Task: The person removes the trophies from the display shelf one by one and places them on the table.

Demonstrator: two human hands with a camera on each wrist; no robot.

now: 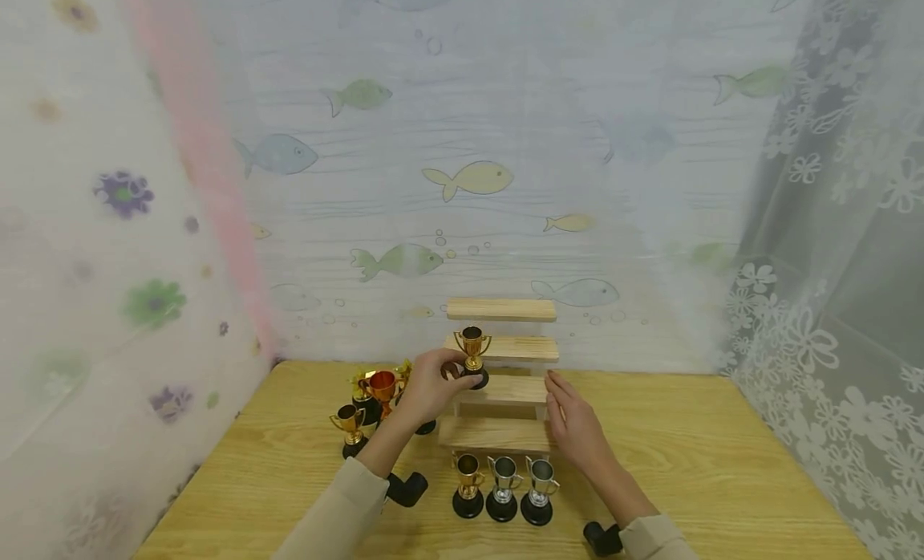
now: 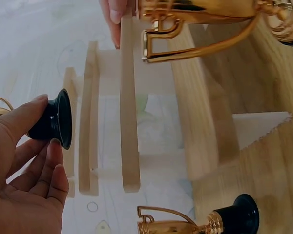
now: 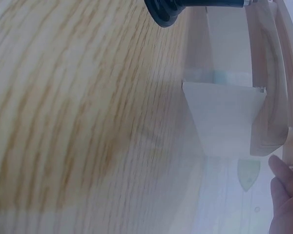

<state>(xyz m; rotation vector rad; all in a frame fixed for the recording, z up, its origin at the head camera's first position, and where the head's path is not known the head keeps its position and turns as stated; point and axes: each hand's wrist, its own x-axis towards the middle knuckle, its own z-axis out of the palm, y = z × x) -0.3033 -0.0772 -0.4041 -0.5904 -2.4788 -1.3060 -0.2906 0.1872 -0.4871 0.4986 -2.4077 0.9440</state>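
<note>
My left hand (image 1: 430, 387) pinches a small gold trophy cup (image 1: 472, 347) by its black base, upright in front of a stepped wooden rack (image 1: 498, 436). In the left wrist view, thumb and fingers close around that black base (image 2: 51, 119), beside the rack's boards (image 2: 130, 122). My right hand (image 1: 580, 428) lies along the rack's right end with straight fingers, fingertips right at the end of a step. The right wrist view catches those fingers (image 3: 285, 187) at a board's corner. Nothing stands on the rack's steps.
Before the rack stand a gold trophy (image 1: 468, 484) and two silver trophies (image 1: 504, 488) in a row. Left of it are several more, including a gold one (image 1: 350, 428) and a red-orange one (image 1: 382, 387). A fish-patterned curtain (image 1: 476, 179) hangs behind the table (image 1: 686, 456).
</note>
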